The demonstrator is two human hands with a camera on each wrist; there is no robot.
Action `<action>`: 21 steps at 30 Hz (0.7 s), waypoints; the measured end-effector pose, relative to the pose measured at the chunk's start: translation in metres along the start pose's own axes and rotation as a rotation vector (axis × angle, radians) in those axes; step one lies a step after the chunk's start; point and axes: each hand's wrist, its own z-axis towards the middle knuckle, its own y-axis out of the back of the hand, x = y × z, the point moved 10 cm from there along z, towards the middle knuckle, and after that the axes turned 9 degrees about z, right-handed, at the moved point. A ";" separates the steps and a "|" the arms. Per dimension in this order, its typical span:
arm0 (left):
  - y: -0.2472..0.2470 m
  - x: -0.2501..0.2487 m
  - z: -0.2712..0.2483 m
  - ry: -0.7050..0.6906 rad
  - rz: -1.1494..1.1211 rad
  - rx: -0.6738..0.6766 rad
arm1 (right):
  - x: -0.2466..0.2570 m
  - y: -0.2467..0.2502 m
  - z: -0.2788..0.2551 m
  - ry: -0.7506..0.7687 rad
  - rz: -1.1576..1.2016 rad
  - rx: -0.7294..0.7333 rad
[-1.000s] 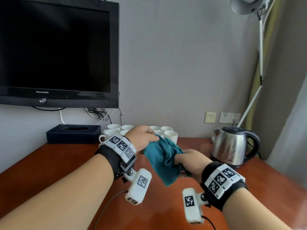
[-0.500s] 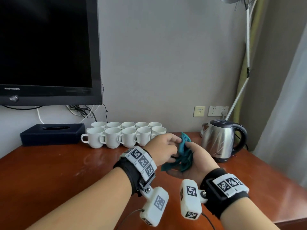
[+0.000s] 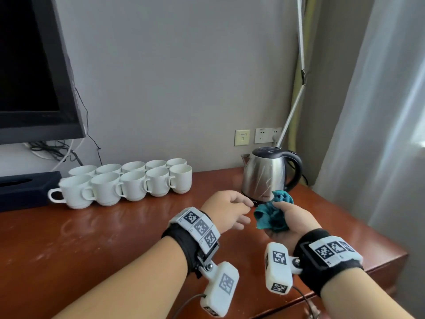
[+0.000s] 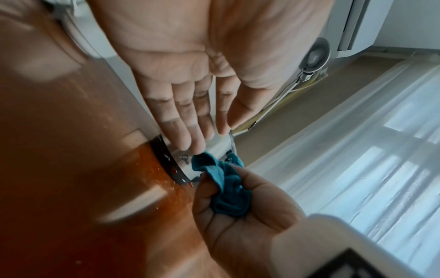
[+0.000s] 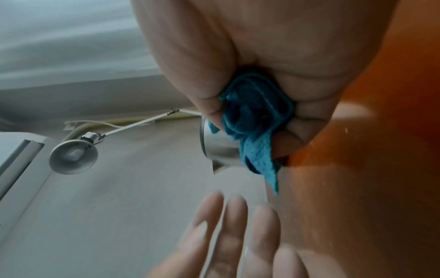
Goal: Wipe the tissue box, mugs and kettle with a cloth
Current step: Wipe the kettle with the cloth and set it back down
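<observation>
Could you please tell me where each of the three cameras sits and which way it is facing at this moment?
Head: worn on the head, looking forward and down over the wooden table at the mugs and kettle; both forearms, left hand and right hand show.
Left wrist: looks along the left palm, fingers straight, toward the kettle.
Right wrist: looks along the right hand, whose fingers grip the teal cloth.
Shared: all three views show the cloth, the kettle and both hands.
</observation>
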 end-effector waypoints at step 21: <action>-0.121 -0.028 0.125 0.005 -0.115 0.015 | 0.086 0.125 0.043 -0.043 -0.104 -0.224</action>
